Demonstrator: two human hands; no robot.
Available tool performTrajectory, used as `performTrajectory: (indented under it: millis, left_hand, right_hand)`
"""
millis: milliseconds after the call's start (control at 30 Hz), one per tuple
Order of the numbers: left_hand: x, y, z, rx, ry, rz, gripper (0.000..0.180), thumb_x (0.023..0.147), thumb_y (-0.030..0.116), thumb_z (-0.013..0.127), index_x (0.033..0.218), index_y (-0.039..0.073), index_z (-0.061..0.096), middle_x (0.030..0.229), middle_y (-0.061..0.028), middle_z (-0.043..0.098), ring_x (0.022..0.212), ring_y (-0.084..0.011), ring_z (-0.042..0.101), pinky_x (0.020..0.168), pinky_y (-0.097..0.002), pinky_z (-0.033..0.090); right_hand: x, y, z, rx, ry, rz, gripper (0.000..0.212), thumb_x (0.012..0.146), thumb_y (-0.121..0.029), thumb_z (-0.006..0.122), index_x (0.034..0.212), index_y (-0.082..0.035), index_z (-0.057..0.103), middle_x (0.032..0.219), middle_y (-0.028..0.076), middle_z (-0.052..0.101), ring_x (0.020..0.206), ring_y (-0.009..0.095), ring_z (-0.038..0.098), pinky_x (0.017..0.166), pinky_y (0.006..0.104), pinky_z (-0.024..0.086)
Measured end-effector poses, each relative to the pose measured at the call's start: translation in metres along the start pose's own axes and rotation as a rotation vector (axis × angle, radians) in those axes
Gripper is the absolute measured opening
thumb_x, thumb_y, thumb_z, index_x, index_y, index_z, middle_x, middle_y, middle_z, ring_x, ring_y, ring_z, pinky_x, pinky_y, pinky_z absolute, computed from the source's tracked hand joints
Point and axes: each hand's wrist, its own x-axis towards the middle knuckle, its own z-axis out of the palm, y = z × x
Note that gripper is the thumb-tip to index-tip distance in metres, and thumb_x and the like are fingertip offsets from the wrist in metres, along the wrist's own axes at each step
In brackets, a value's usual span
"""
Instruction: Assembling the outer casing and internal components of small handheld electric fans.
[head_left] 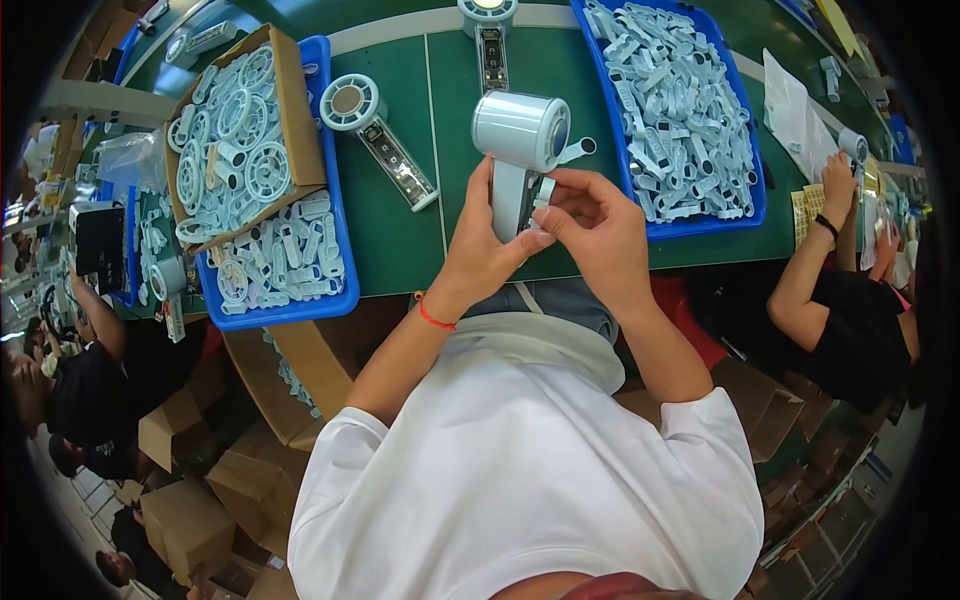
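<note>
My left hand [472, 250] is wrapped round the handle of a light-blue handheld fan [512, 125], its round head pointing away from me. Between the thumb and fingers of my right hand [607, 235] is a small light-blue plastic piece [545, 190], held against the side of the handle; my fingers partly cover it. Another small handle piece [577, 151] with a dark round end lies on the green table just beyond my right hand. To the left lies a handheld fan with its handle open [385, 150], showing the circuit board inside.
A blue tray [650, 228] full of handle pieces stands at right. At left, a cardboard box [305, 120] of round grilles sits over another blue tray [345, 290]. A further open-handled fan [490, 45] lies at the far edge. Co-workers sit on both sides; cartons [190, 520] stand below.
</note>
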Motion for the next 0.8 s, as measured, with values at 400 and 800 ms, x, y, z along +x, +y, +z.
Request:
performTrajectory:
  millis: [400,800]
  left_hand:
    - [-0.001,-0.001,0.004,0.074,0.042,-0.019,0.092,0.069,0.024,0.077,0.134,-0.005,0.019,0.124,-0.0166,0.041,0.113,-0.0255,0.044,0.094,-0.0341,0.037]
    - [-0.002,-0.003,0.008,0.373,0.114,0.043,0.08,0.068,0.013,0.071,0.131,-0.006,0.025,0.117,-0.0216,0.047,0.102,-0.0313,0.053,0.085,-0.0363,0.044]
  right_hand:
    - [0.005,0.007,-0.006,-0.001,0.031,-0.035,0.026,0.078,-0.002,0.065,0.103,0.005,0.058,0.088,0.009,0.065,0.079,0.012,0.061,0.07,0.0233,0.049]
    - [0.009,0.005,-0.007,-0.047,0.011,0.033,0.023,0.076,-0.005,0.068,0.094,0.005,0.056,0.081,0.008,0.063,0.071,0.01,0.06,0.066,0.0229,0.049]
